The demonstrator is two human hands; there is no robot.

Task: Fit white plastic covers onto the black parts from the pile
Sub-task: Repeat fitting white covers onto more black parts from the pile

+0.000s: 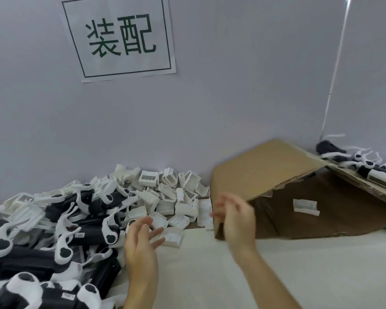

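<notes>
I'm holding my left hand up, fingers spread and straight, gripping nothing, palm facing toward my right hand. My right hand is sitting slightly higher and further forward, fingers loosely extended and blurred, also gripping nothing. Both my bare forearms are angling inward from below.

1 head view only: looks forward, slightly down, close over table toward back wall.

Wall sign, cardboard box
</notes>
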